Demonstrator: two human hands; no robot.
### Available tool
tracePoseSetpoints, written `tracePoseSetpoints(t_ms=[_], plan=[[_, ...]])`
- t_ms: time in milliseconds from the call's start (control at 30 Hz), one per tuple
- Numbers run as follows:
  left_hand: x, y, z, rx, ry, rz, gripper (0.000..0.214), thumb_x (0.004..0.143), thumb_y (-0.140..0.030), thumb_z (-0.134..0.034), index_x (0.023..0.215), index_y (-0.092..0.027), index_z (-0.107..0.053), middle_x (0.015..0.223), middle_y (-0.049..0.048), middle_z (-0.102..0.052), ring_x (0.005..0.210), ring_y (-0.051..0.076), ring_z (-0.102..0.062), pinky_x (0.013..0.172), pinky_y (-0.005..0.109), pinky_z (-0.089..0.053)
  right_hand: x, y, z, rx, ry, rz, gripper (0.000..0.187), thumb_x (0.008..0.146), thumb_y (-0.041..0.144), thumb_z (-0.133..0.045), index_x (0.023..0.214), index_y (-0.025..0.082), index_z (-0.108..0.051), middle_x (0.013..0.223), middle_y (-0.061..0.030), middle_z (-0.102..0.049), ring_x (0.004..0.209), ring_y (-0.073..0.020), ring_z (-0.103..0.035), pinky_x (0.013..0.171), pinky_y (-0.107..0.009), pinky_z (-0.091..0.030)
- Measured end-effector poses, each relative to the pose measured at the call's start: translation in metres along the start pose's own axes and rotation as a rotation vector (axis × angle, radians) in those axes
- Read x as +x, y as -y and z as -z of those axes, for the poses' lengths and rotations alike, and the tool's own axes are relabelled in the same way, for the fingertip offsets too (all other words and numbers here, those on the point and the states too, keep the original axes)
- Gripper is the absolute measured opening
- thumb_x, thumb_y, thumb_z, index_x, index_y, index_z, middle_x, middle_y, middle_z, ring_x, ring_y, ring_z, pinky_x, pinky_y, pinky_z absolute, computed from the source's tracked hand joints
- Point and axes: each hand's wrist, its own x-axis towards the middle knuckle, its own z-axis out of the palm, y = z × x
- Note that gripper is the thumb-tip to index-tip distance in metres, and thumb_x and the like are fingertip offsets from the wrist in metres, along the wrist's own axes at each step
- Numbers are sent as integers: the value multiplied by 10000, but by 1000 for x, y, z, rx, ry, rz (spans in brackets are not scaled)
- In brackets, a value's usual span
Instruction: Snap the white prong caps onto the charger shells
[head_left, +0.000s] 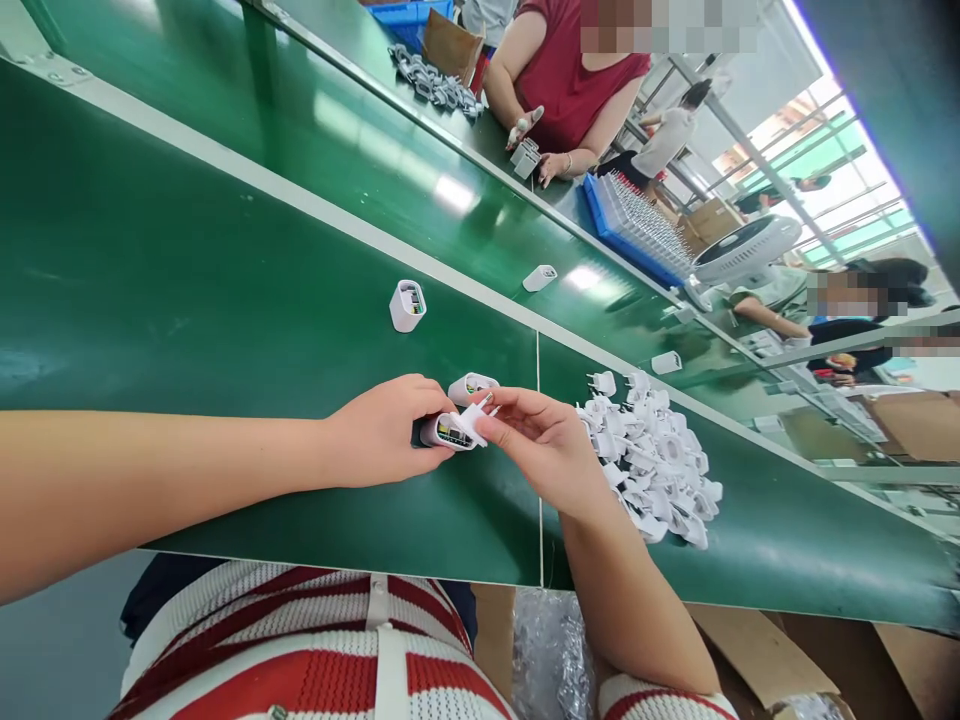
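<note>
My left hand (382, 430) grips a white charger housing (444, 432) with its open end showing the board inside. My right hand (540, 440) pinches a white plug cap (474, 418) with metal pins, held right against that housing's open end. A second open housing (471, 386) lies on the green belt just behind my hands. A heap of several white plug caps (656, 455) sits right beside my right hand.
Another open housing (407, 305) stands on the green belt (187, 290) farther back, and two closed white chargers (539, 277) lie on the far belt. A person in a red top (570, 70) works opposite, handling small grey parts. A blue tray (637, 230) sits beyond.
</note>
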Motion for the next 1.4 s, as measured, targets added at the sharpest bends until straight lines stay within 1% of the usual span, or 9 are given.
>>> tracePoseSetpoints(t_ms=[133, 233, 500, 767, 967, 1100, 1200, 1300, 1400], plan=[[0, 1, 0, -5, -9, -36, 233, 874, -328, -722, 1056, -185, -745, 1012, 52, -721, 966, 219, -644, 850, 353, -521, -10, 8, -8, -354, -72, 215, 164, 935, 223, -720, 1081, 278, -771, 1075, -6, -777, 898, -152, -690, 835, -309, -573], [0, 1, 0, -6, -1, -45, 221, 867, -287, -720, 1064, -188, -745, 1006, 47, -722, 975, 219, -642, 858, 353, -518, -13, 11, -13, -539, -69, 331, 204, 958, 184, -675, 1123, 273, -753, 1069, -8, -771, 952, -162, -692, 849, -312, -562], [1, 3, 0, -21, -2, -42, 239, 866, -289, -710, 1084, -199, -745, 1004, 42, -718, 986, 224, -641, 864, 363, -520, -10, 6, -17, -684, -88, 466, 204, 973, 176, -640, 1137, 243, -741, 1061, -25, -775, 948, -170, -709, 810, -295, -561], [1, 2, 0, -10, 12, -16, 175, 860, -278, -724, 1009, -190, -749, 1005, 53, -719, 976, 224, -646, 849, 358, -524, -16, -1, -21, -876, -207, 639, 199, 963, 128, -653, 1121, 204, -745, 977, -33, -788, 802, -144, -718, 663, -262, -521], [1, 1, 1, -3, 3, -18, 172, 851, -255, -736, 1008, -185, -739, 997, 45, -716, 961, 217, -646, 839, 351, -523, -18, 6, -23, -924, -196, 613, 182, 978, 140, -633, 1102, 200, -751, 910, -19, -775, 748, -124, -704, 619, -252, -475], [1, 0, 1, -8, 2, -10, 163, 848, -256, -740, 998, -193, -740, 1000, 40, -720, 959, 218, -652, 839, 350, -523, -17, 14, -24, -1057, -156, 553, 195, 983, 143, -575, 1003, 218, -753, 849, -16, -760, 660, -114, -660, 541, -275, -398], [1, 2, 0, -14, 1, -3, 153, 841, -257, -737, 987, -208, -736, 1009, 36, -726, 973, 223, -656, 844, 351, -525, -17, 13, -26, -1091, -173, 525, 211, 970, 136, -563, 970, 235, -749, 833, -14, -756, 623, -110, -633, 514, -285, -360], [1, 4, -2, -20, -13, -5, 170, 835, -262, -730, 998, -214, -727, 1015, 38, -734, 985, 228, -658, 864, 353, -528, -18, 7, -29, -1019, -191, 498, 223, 978, 157, -563, 1031, 245, -761, 857, -16, -762, 636, -113, -644, 534, -278, -393], [0, -1, -2, 19, -2, -20, 196, 854, -273, -700, 1038, -206, -716, 1004, 45, -738, 958, 228, -661, 848, 350, -522, -19, 5, -29, -856, -167, 455, 225, 990, 192, -581, 1103, 253, -765, 952, -29, -785, 764, -141, -709, 642, -272, -495]])
